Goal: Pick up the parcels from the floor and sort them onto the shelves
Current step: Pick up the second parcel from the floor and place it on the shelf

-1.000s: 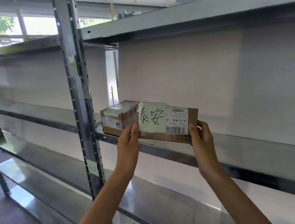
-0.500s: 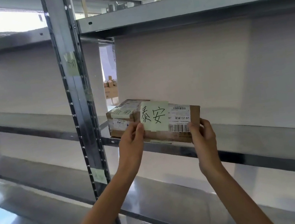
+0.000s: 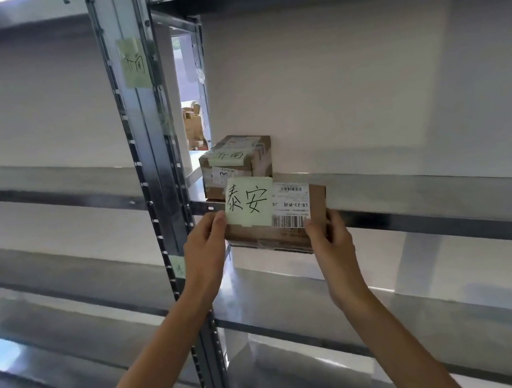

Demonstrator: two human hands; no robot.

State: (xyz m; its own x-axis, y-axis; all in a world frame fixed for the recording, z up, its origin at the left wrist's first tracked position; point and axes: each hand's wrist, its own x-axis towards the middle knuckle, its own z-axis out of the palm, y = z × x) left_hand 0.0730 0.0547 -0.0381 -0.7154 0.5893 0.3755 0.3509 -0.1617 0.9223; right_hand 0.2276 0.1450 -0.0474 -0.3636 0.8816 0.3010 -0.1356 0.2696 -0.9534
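Observation:
I hold a flat brown cardboard parcel (image 3: 314, 205) in both hands, in front of the front lip of the metal shelf (image 3: 412, 191). It carries a pale green note with black handwriting and a white barcode label. My left hand (image 3: 205, 250) grips its left end, my right hand (image 3: 330, 242) its lower right corner. Behind it, a second brown parcel (image 3: 237, 163) with its own green note rests on the shelf near the upright post.
A steel upright post (image 3: 153, 175) with green notes stuck on it stands just left of the parcels. More shelf levels (image 3: 294, 290) run above and below. White backing panels (image 3: 363, 80) close the rear. Through a gap (image 3: 194, 126), boxes lie in the distance.
The held parcel has come down and toward me, off the shelf surface to in front of its lip. The parcel behind is now fully visible. The view has moved closer and tilted down.

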